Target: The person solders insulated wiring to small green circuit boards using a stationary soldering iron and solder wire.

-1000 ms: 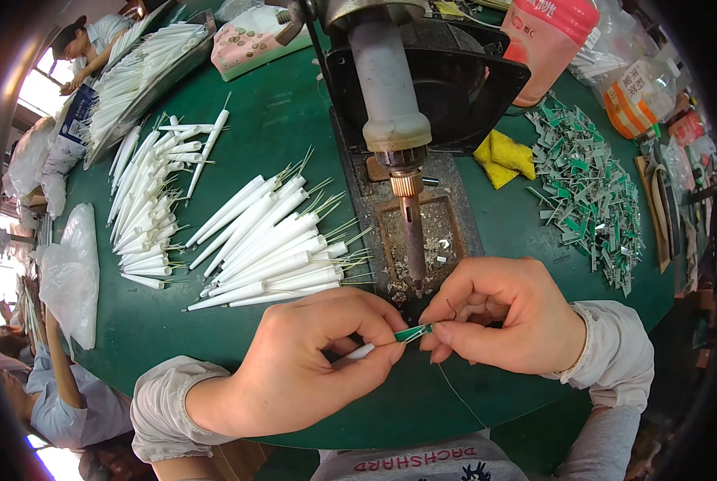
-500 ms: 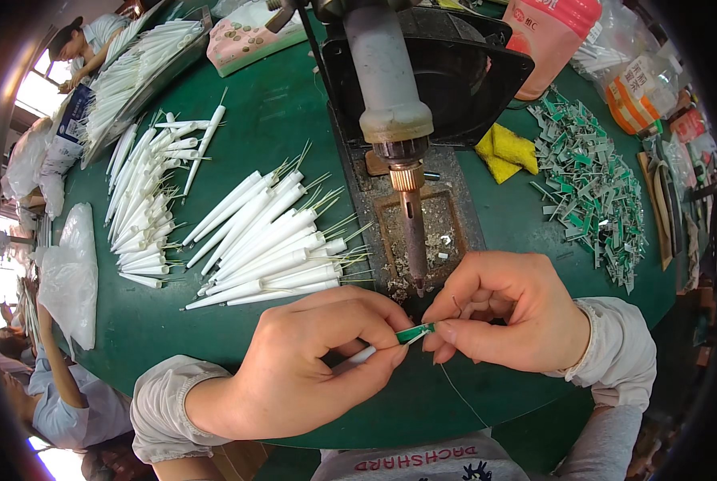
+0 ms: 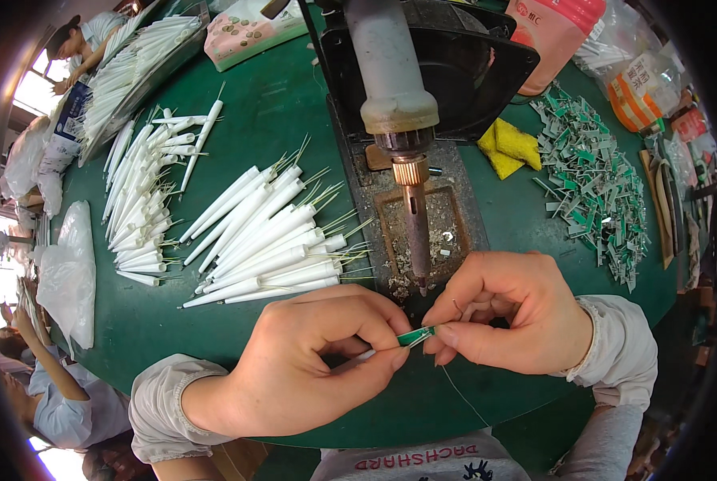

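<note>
I see my left hand (image 3: 310, 365) and right hand (image 3: 507, 321) both pinching 1 small green circuit strip (image 3: 415, 337) between fingertips — it sits just below the soldering iron (image 3: 403, 152) tip, above the green table (image 3: 294, 104), white tubes (image 3: 266, 236) lying nearby.

- A small electronics assembly workshop, with handwork done at a shared round green tabletop (image 3: 294, 104).
- A fixed soldering iron with a grey handle (image 3: 403, 136) hangs over a scorched metal tray (image 3: 423, 232) at the centre.
- At nine o'clock lie rows of white plastic tubes with wire leads (image 3: 266, 240).
- At two o'clock sits a heap of small green circuit-board strips (image 3: 595, 176).
- At ten o'clock another worker (image 3: 86, 40) bends over more tubes.
</note>
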The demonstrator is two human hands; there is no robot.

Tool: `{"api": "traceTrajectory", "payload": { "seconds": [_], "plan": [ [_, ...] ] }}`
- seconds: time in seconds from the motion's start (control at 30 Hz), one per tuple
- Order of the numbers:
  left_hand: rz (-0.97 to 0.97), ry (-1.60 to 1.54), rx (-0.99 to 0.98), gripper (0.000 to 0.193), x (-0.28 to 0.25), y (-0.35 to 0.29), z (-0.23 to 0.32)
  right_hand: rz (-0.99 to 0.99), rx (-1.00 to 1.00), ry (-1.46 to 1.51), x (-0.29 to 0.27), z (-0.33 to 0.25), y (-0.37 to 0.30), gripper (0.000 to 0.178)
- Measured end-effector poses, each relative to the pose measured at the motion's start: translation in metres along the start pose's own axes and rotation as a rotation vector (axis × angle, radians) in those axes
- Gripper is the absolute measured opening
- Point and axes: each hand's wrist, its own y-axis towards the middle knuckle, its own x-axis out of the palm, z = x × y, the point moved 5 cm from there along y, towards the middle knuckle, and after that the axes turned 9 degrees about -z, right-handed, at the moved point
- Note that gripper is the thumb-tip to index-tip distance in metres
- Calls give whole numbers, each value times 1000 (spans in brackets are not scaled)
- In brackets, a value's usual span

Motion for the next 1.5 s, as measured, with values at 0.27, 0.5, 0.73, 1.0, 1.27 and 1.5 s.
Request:
{"api": "traceTrajectory", "payload": {
  "seconds": [0.27, 0.5, 0.73, 1.0, 1.27, 1.5],
  "plan": [
    [-17, -162, -15, 3, -1, 1, -4, 17, 20, 16, -2, -6, 1, 7],
    [95, -93, 38, 3, -10, 5, -1, -21, 46, -336, -11, -20, -3, 12],
    [131, -12, 111, 4, -12, 8, 6, 141, -155, -478, -5, -26, -1, 11],
    [145, 63, 189, 6, -13, 8, 8, 185, -196, -447, -6, -22, 0, 11],
    [137, 138, 252, 5, -14, 8, 14, 178, -274, -446, -5, -22, 0, 11],
    [145, -64, 125, 4, -15, 8, 10, 160, -270, -451, -7, -22, 0, 11]
  ]
}}
